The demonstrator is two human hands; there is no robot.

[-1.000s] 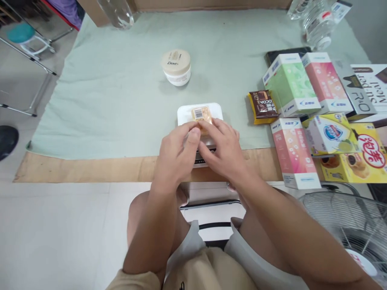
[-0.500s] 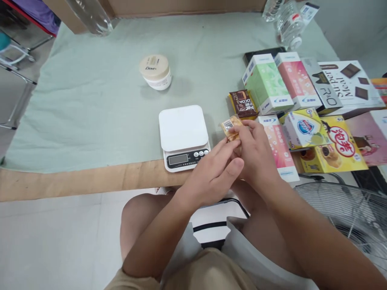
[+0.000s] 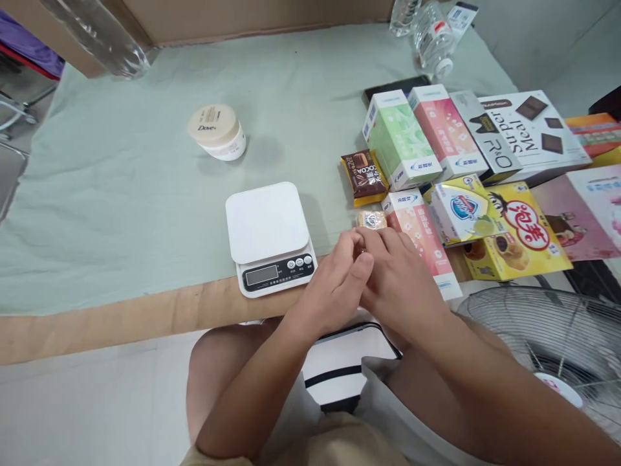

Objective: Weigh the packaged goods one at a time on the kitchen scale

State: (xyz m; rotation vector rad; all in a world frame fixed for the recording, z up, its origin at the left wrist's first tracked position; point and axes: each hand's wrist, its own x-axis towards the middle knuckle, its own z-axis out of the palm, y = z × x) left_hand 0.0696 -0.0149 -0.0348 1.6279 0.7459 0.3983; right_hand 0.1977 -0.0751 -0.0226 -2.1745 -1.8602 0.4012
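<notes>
A small golden snack packet (image 3: 372, 219) lies on the green cloth (image 3: 145, 194), between a brown cocoa packet (image 3: 363, 176) and a pink box (image 3: 421, 236). My right hand (image 3: 400, 275) rests just in front of it, fingers stretched flat, tips close to the packet. My left hand (image 3: 337, 288) sits against the right one with its fingers curled together and nothing visible in them. A white kitchen scale (image 3: 269, 233) with a bare platform stands just left of both hands.
A cream jar (image 3: 217, 131) stands at the back left. Several boxes lie at the right: green (image 3: 400, 137), pink (image 3: 444, 129), yellow (image 3: 517, 230). Water bottles (image 3: 431, 35) lie at the back. A fan grille (image 3: 548, 343) sits low right.
Both hands lifted the snack packet off the scale, carried it right and set it down by the pink box. The scale platform is now bare.
</notes>
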